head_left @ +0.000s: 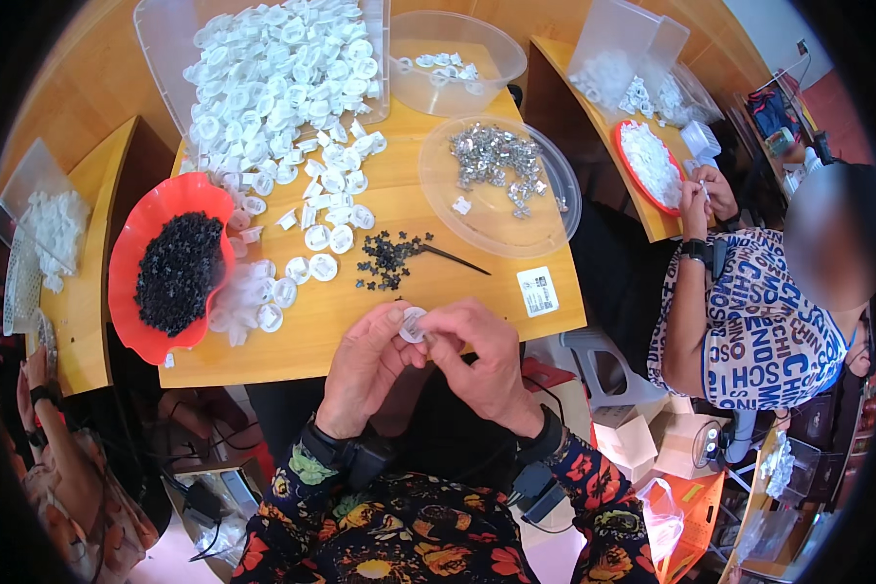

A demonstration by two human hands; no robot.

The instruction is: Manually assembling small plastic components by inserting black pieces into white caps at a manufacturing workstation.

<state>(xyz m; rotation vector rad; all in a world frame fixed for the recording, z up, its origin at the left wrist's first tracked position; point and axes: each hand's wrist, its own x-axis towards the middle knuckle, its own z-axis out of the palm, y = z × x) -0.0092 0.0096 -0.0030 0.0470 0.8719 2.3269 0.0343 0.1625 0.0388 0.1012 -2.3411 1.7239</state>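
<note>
White plastic cap (414, 324), small and round, sits pinched between both our hands just past the near edge of the wooden table (477, 292); our left hand (365, 365) clamps it with thumb and forefinger, wrist bent inward; our right hand (477, 360) closes on it from the other side, fingers curled over (what the fingertips do behind the cap we cannot tell). Both forearms rise from the lower edge, each with a dark wrist strap. Bare wood lies right ahead of the hands, with a white label (537, 290) near the right corner; beyond it a scatter of small black pieces (387, 261) and a thin black tool (455, 258). Left of these, loose white caps (311, 209) spill toward a red bowl (131, 243) of black parts overhanging the left edge. Further off, a clear round lid (555, 209) holds metal clips (496, 161); at the far edge stand a clear bin (156, 49) heaped with caps and a clear bowl (496, 49).
</note>
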